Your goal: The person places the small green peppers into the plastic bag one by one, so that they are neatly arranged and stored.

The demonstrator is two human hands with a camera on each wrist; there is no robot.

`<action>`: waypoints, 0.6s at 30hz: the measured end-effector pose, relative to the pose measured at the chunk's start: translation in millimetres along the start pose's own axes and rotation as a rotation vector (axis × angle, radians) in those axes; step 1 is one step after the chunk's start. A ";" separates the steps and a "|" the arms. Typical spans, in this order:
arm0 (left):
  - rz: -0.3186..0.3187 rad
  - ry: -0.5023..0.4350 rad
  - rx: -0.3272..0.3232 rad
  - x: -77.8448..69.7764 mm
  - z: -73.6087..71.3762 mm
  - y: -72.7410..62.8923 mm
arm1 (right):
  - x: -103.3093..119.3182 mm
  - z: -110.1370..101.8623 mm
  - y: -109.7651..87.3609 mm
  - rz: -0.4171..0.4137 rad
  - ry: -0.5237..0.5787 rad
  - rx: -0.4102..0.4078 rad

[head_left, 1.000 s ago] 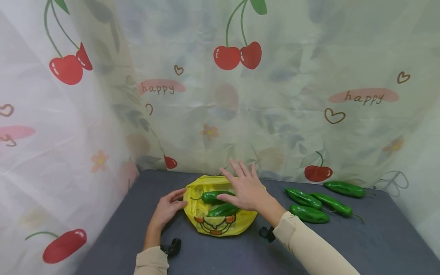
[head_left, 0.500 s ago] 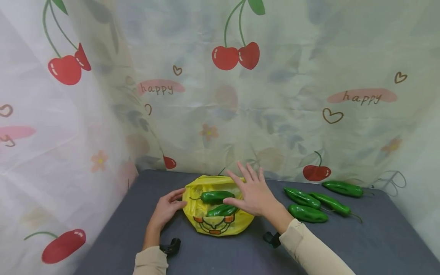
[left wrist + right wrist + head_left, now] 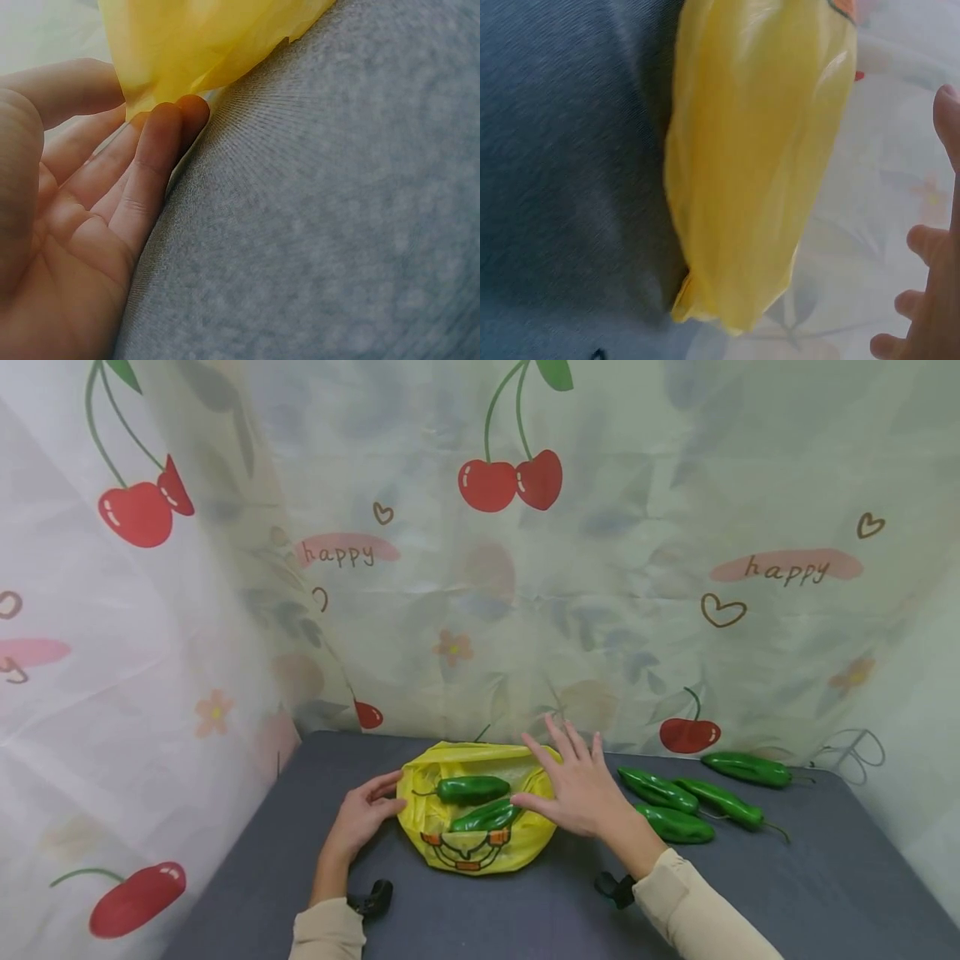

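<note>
Right hand [image 3: 581,789] drawing away from the yellow plastic bag [image 3: 517,856], its fingers spread and empty.
It has shifted rightward—of the two long green peppers [image 3: 474,790] inside, the upper one now shows whole, so this hand is probably free for further work. The left hand [image 3: 363,814] touches the bag's left rim—whether it pinches, I cannot tell. Four loose peppers [image 3: 675,824] lie to the right.

Two elongated green peppers [image 3: 472,790] are lying in a yellow plastic bag [image 3: 528,852] on a grey cloth-covered table [image 3: 465,922]; four elongated green others [image 3: 656,790] are lying rightward, before a pale printed curtain [image 3: 630,602].
</note>
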State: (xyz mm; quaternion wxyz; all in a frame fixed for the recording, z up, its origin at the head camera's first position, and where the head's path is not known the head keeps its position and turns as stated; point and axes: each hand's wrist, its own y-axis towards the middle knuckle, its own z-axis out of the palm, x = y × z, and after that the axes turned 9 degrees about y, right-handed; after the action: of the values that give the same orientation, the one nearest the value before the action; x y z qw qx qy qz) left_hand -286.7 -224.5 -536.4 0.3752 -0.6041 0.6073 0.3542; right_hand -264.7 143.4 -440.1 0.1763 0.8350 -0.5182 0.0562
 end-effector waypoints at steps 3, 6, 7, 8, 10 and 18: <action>-0.001 0.000 -0.002 0.1 0.5 -0.1 | -5.7 -0.6 -4.9 0.013 0.001 -0.009; -0.003 0.004 -0.004 0.5 0.4 0.0 | -10.5 -2.3 -8.9 0.026 0.000 -0.011; -0.004 0.005 -0.004 0.5 0.3 -0.1 | -12.0 -2.8 -9.9 0.030 0.000 -0.010; -0.004 0.007 -0.005 0.6 0.1 -0.3 | -13.5 -3.1 -10.9 0.032 0.004 -0.011; -0.006 0.008 -0.005 0.5 -0.1 -0.8 | -16.5 -3.9 -13.0 0.040 0.013 -0.009; -0.004 0.010 -0.003 -1.0 0.0 -1.0 | -32.1 -3.0 -25.3 0.098 0.009 0.002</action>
State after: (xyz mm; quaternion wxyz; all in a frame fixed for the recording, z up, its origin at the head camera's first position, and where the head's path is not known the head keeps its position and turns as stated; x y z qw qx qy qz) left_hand -285.7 -224.1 -535.5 0.3718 -0.6079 0.6073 0.3512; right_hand -256.7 181.7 -452.2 0.1747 0.8086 -0.5575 0.0692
